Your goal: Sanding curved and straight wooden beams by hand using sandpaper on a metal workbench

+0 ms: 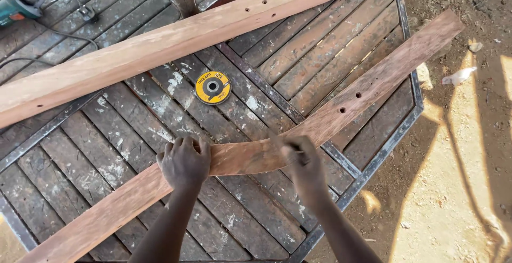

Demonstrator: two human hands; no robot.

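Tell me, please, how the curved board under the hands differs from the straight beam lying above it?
The curved board bends at its middle; the straight beam runs true. The board is flat and thin; the beam looks thicker and squarer. The left hand and right hand press on the board; the beam lies untouched. Both are reddish wood with drilled holes, resting on the slatted table.

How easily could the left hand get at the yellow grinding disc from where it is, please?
Probably easily: the left hand rests on the curved wooden piece, and only bare table slats lie between it and the yellow grinding disc.
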